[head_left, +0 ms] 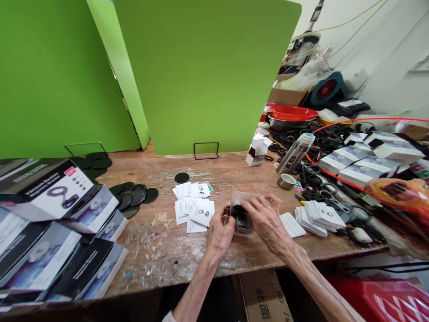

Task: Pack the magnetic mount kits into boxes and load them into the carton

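At the bench's front edge, a translucent plastic tray (246, 232) with a dark part (240, 219) inside is between my two hands. My left hand (221, 229) grips the tray's left side, thumb against its near rim. Fingers of my right hand (263, 217) are curled over the tray from the right and press on the dark part; their tips are partly hidden. Left of the tray lie printed instruction leaflets (203, 212) in loose overlapping piles. A single black disc (182, 178) rests behind them. Another leaflet stack (320, 217) sits right of my right hand.
Printed product boxes (60, 192) are heaped at the left, beside overlapping black discs (137, 195). Green panels (208, 80) stand along the back. A steel thermos (295, 154), its cup (286, 181), more white boxes (368, 156) and tangled black parts crowd the right.
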Demonstrator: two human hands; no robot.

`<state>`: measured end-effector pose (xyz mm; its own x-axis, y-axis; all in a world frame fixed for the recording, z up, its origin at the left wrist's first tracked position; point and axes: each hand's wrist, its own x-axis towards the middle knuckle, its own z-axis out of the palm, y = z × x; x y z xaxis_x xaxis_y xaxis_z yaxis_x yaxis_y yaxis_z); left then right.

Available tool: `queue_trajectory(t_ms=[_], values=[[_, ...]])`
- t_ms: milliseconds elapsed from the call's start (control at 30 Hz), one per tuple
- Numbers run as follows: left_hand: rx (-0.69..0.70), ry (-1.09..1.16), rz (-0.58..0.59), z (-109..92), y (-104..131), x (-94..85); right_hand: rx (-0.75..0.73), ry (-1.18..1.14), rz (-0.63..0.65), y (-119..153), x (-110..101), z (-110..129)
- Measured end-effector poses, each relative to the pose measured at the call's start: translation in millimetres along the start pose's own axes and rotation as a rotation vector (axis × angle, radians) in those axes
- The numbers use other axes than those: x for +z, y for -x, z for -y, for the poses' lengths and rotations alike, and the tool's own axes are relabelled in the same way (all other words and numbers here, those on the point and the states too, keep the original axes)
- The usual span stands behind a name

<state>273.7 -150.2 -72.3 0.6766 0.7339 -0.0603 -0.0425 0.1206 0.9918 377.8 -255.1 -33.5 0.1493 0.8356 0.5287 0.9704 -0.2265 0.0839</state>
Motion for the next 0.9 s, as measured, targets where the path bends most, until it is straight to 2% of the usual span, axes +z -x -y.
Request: queue_trajectory(t_ms=[67, 200, 267, 333, 400, 467, 533, 600, 667, 767, 833, 900], values=[[0.018, 0.004, 0.004, 3, 0, -0.2, -0.033, 0.022, 0.011, 2, 3, 3], [0.013, -0.027, 0.046, 9, -2, -1.8, 0.0, 0.106, -0.145, 7, 13, 11], [0.011, -0.048, 0.061, 12, -2, -2.8, 0.009, 0.102, -0.152, 11, 16, 13], [0.056, -0.066, 0.06, 15, 1, -3.6, -0.003, 0.022, -0.106, 17, 17, 13], [0.166, -0.098, 0.017, 17, 7, -4.5, 0.037, -0.127, -0.147, 26, 18, 11], [0.291, -0.161, -0.011, 19, 14, -5.4, 0.231, -0.328, -0.277, 38, 22, 7], [0.394, -0.26, 0.002, 22, 20, -6.3, 0.506, -0.636, -0.318, 48, 28, 5], [0.466, -0.358, 0.024, 23, 23, -6.6, 0.718, -1.007, -0.221, 53, 35, 6], [0.5, -0.427, 0.028, 23, 23, -6.2, 0.819, -1.299, -0.117, 52, 41, 8], [0.459, -0.402, 0.06, 20, 16, -6.6, 0.811, -1.387, -0.143, 48, 48, 8], [0.38, -0.306, 0.105, 16, 8, -10.3, 0.72, -1.267, -0.175, 48, 49, 5], [0.328, -0.226, 0.21, 13, 0, -18.3, 0.569, -1.048, -0.202, 52, 47, 1]])
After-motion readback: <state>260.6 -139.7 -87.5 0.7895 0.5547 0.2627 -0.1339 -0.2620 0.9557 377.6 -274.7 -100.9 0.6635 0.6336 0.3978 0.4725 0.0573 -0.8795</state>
